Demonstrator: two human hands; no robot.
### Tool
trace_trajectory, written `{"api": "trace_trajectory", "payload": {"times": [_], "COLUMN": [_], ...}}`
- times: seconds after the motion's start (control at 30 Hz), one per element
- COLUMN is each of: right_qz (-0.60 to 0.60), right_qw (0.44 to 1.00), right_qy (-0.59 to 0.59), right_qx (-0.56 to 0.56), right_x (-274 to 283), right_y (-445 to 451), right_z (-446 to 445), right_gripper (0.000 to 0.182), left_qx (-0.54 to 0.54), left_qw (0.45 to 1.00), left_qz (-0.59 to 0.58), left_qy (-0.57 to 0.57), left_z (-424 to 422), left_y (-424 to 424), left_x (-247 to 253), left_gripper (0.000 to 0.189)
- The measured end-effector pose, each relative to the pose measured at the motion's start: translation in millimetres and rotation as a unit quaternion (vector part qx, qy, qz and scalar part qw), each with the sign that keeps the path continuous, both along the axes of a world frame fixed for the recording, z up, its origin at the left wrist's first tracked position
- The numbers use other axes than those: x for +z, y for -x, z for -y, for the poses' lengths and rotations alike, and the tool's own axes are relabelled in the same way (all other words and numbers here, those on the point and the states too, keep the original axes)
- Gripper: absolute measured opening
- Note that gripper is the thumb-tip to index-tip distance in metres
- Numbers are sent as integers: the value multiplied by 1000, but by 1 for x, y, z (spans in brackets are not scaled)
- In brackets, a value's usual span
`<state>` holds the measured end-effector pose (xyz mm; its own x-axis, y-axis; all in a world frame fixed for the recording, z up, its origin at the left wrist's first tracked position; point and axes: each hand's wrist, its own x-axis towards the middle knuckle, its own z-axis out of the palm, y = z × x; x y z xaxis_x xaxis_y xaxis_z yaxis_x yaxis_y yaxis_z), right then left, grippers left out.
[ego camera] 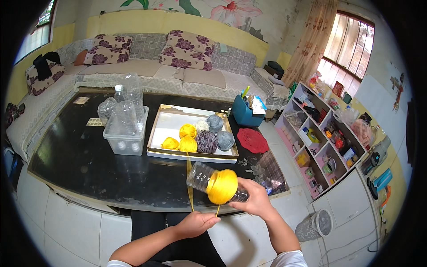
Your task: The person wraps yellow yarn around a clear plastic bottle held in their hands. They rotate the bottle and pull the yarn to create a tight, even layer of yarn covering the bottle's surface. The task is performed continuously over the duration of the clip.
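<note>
My right hand (253,197) grips one end of a clear plastic bottle (200,176), tilted above the table's near edge. A thick band of yellow yarn (223,187) is wound around the bottle's middle. Below it, my left hand (199,223) pinches the yellow strand (190,187), which runs up to the bottle on one side and back towards the box on the other. In the shallow cardboard box (166,120) lie several yarn balls: yellow balls (188,144), a dark purple-grey ball (207,141), grey balls (226,140) and a cream ball (201,126).
A clear plastic tub (125,147) of empty bottles stands left on the black table (76,160). Behind the box's right side are a blue holder (247,111) and a red crocheted mat (252,140). A shelf unit (320,133) and a waste bin (315,227) stand at right.
</note>
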<state>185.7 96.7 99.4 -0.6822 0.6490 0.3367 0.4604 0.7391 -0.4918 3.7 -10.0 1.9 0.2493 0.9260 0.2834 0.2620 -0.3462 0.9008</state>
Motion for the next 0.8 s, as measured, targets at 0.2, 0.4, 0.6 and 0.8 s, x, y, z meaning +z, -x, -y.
{"api": "trace_trajectory", "payload": {"times": [0.2, 0.4, 0.6, 0.8], "right_qz": [228, 62, -155, 102], "right_qw": [971, 918, 937, 991], "right_qy": [26, 327, 301, -84], "right_qx": [71, 215, 91, -21], "right_x": [-3, 5, 1, -1], "right_y": [-13, -18, -3, 0], "right_z": [6, 12, 6, 7], "right_gripper": [59, 66, 65, 61], "left_qx": [14, 127, 71, -18], "left_qw": [997, 980, 992, 996], "left_qz": [-46, 112, 96, -73], "left_qy": [-67, 103, 29, -37], "left_z": [-6, -24, -5, 5], "left_y": [32, 32, -3, 14], "left_x": [47, 40, -5, 23], "left_gripper": [22, 26, 28, 25]}}
